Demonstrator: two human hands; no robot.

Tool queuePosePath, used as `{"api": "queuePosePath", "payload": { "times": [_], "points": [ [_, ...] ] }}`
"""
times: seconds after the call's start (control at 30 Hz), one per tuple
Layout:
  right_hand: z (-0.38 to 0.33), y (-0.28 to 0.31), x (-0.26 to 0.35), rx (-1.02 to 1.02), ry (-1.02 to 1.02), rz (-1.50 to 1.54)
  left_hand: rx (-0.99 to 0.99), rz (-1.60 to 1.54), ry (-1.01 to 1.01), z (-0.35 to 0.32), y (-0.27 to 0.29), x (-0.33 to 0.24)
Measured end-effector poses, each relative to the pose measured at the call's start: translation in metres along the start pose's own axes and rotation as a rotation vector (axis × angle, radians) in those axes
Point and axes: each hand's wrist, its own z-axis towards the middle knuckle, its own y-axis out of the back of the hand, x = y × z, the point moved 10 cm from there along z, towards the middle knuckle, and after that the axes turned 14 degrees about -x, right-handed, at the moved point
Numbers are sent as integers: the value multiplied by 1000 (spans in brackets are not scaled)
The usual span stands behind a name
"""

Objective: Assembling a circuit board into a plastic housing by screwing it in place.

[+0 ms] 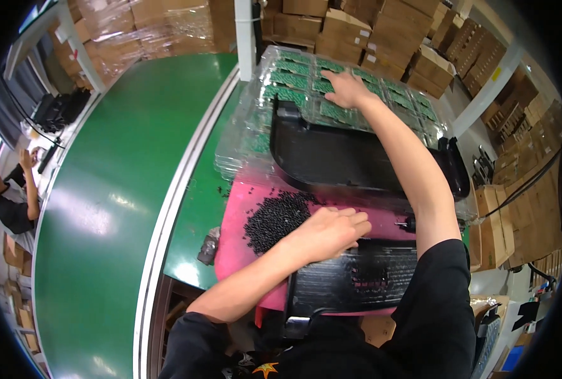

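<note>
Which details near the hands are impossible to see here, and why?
All in the head view:
Whether the left hand holds anything: hidden by its own back.
Whether the right hand grips a green board: too small.
Exact shape of the black pieces: too small.
Part of the far black casing: behind the right forearm.

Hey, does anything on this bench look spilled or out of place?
The small black pieces look spilled: they lie in a loose heap on the pink mat, with no container around them, and a few strays seem to reach the green table.
</note>
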Motion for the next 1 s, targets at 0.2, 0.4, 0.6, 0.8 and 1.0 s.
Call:
{"api": "queuePosePath", "payload": {
  "times": [0.2, 0.4, 0.6, 0.8, 1.0],
  "points": [
    [4, 4, -6, -24, -16, 174, -2, 48, 9, 0, 1, -5],
    [-67, 136, 15, -449, -107, 864, -60, 52, 31, 5, 11, 2],
    [-236, 216, 37, -207, -280, 1308, -348, 56, -164, 6, 68, -53],
    [-350, 174, 54, 447, -513, 1530, -507, 155, -361, 10, 72, -100],
    [-367, 143, 44, 309, -460, 1489, -275, 28, -308, 16, 38, -97]
  ]
}}
